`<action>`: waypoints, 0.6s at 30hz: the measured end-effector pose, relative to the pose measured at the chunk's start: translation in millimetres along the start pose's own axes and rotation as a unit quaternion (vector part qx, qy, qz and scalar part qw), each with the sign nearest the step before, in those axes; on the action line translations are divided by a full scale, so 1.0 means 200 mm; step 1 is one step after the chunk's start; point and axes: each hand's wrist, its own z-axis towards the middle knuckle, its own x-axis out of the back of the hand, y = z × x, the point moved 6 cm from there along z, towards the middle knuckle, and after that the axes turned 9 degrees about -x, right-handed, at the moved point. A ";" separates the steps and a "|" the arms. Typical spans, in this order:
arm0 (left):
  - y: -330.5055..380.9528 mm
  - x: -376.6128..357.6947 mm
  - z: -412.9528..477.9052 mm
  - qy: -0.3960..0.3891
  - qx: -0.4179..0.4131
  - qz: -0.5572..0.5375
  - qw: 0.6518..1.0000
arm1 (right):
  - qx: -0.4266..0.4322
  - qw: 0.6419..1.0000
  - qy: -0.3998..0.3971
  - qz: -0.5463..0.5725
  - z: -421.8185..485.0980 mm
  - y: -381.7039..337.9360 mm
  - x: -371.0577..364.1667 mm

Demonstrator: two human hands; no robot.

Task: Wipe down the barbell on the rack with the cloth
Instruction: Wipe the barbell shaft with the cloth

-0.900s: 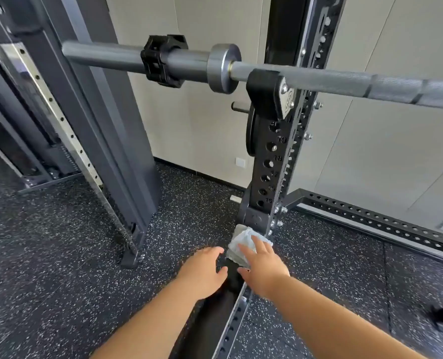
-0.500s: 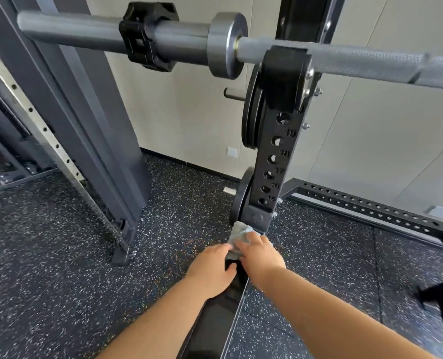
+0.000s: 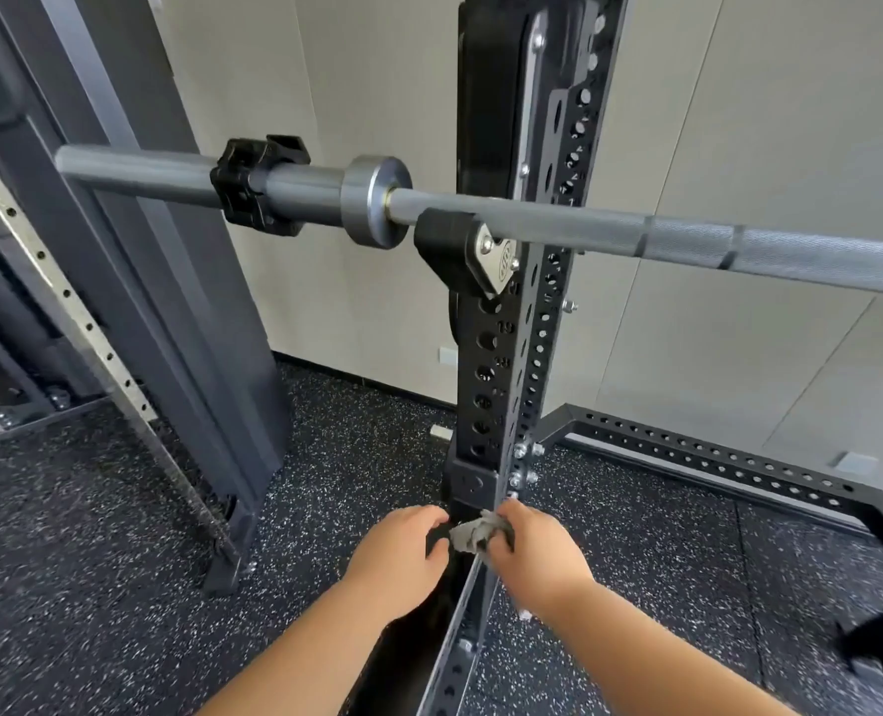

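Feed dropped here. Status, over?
Right hand grips cloth, low at rack foot. Left hand curled beside it, grip unclear. Barbell untouched on hook. Collar clamped on sleeve.

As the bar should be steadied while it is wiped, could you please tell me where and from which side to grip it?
I would grip the barbell on its knurled shaft, right of the hook, coming from above: it lies level, thin and rough there, while the sleeve is thicker and smooth.

The barbell (image 3: 558, 224) rests on the black rack (image 3: 481, 478) hook.
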 end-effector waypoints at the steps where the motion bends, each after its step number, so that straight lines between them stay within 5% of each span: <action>1: 0.06 0.03 0.01 0.006 -0.014 0.005 1.000 | 0.009 1.000 0.008 0.011 -0.02 -0.01 0.07; 9: 0.56 0.38 0.09 0.084 -0.121 0.023 0.989 | 0.135 0.976 0.168 0.020 -0.25 -0.25 0.73; 18: 1.04 0.93 -0.10 0.221 -0.240 0.111 0.939 | 0.254 0.907 0.325 0.084 -0.80 -0.65 1.55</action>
